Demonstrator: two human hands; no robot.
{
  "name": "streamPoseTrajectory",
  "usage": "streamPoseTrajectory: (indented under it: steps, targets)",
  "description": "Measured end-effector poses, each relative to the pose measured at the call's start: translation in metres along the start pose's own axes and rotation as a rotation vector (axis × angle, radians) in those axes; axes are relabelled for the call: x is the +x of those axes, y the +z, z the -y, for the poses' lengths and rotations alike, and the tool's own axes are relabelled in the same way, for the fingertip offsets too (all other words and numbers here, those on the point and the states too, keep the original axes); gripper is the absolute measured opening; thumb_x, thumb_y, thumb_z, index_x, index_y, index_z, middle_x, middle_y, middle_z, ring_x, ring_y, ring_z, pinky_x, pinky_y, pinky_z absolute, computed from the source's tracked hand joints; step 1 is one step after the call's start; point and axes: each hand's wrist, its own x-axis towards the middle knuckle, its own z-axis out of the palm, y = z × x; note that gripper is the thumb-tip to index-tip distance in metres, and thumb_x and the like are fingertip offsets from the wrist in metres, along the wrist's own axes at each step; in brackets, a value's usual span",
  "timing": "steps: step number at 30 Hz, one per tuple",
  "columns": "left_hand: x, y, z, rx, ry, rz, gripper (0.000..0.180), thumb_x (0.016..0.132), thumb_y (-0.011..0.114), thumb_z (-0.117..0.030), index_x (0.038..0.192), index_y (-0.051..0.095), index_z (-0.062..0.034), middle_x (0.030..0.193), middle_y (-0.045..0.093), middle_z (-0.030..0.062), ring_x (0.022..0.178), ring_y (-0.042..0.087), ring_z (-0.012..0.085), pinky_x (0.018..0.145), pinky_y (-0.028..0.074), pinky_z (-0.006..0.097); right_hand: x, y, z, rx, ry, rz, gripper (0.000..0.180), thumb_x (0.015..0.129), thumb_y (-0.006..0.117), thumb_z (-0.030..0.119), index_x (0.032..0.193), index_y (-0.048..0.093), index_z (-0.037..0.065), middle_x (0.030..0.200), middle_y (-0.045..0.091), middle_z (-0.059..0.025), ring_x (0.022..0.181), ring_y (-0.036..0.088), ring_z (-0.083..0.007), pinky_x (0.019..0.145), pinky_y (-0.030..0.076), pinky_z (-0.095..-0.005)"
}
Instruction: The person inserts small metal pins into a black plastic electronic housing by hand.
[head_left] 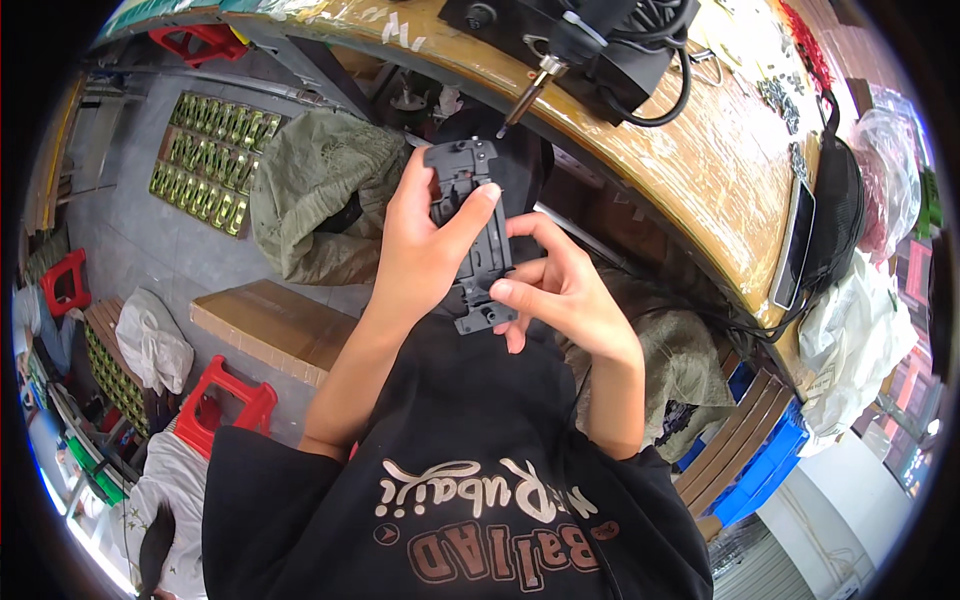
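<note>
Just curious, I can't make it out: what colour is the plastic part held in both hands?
Dark grey, seen best in the head view: the plastic part.

Black short-sleeved shirt (470, 520), loose fit, sleeves ending near the elbows. Printed lettering across the chest in white and reddish-brown. Forearms and both hands bare; no gloves, watch or rings visible.
</note>
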Motion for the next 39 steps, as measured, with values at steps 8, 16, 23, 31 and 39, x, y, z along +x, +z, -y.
streamPoseTrajectory:
  steps: [8, 16, 23, 31, 39]
  targets:
    - [0.01, -0.001, -0.001, -0.005, 0.017, 0.065, 0.018, 0.076, 0.058, -0.005, 0.09, 0.046, -0.0025, 0.075, 0.051, 0.0006, 0.07, 0.046, 0.0061, 0.063, 0.04, 0.022, 0.003, 0.005, 0.001, 0.029, -0.019, -0.068, 0.035, 0.079, 0.06, 0.005, 0.103, 0.034, 0.003, 0.062, 0.058, -0.0098, 0.045, 0.055, -0.0127, 0.043, 0.043, -0.0213]
    - [0.012, -0.001, -0.004, -0.027, 0.048, 0.118, 0.016, 0.076, 0.058, -0.005, 0.086, 0.046, -0.0025, 0.075, 0.051, 0.0, 0.07, 0.046, 0.0052, 0.063, 0.04, 0.022, 0.0, 0.008, 0.0, 0.084, -0.081, -0.072, 0.035, 0.078, 0.06, 0.003, 0.102, 0.033, 0.002, 0.063, 0.058, -0.0111, 0.045, 0.055, -0.0131, 0.041, 0.043, -0.0208]
    - [0.015, -0.006, 0.0, 0.0, 0.077, 0.156, 0.018, 0.076, 0.059, -0.005, 0.089, 0.047, -0.0027, 0.079, 0.053, -0.0003, 0.072, 0.047, 0.0055, 0.065, 0.041, 0.021, 0.007, 0.006, -0.008, 0.069, -0.091, -0.076, 0.035, 0.079, 0.059, 0.003, 0.102, 0.033, 0.003, 0.063, 0.058, -0.0113, 0.044, 0.054, -0.0127, 0.04, 0.041, -0.0209]
    - [0.019, -0.004, -0.001, -0.012, 0.046, 0.132, 0.021, 0.076, 0.059, -0.007, 0.095, 0.049, -0.0027, 0.08, 0.053, 0.0002, 0.072, 0.048, 0.0053, 0.063, 0.041, 0.02, 0.01, 0.005, -0.006, 0.107, -0.113, -0.077, 0.033, 0.079, 0.059, 0.004, 0.101, 0.034, 0.003, 0.064, 0.059, -0.0116, 0.043, 0.054, -0.0131, 0.039, 0.041, -0.021]
    - [0.021, -0.006, 0.0, 0.003, 0.099, 0.156, 0.024, 0.077, 0.06, -0.008, 0.098, 0.05, -0.0024, 0.082, 0.053, 0.0004, 0.072, 0.049, 0.0048, 0.062, 0.041, 0.019, 0.009, 0.007, -0.004, 0.097, -0.13, -0.079, 0.034, 0.079, 0.059, 0.004, 0.102, 0.034, 0.002, 0.064, 0.059, -0.0114, 0.043, 0.054, -0.0122, 0.041, 0.043, -0.0214]
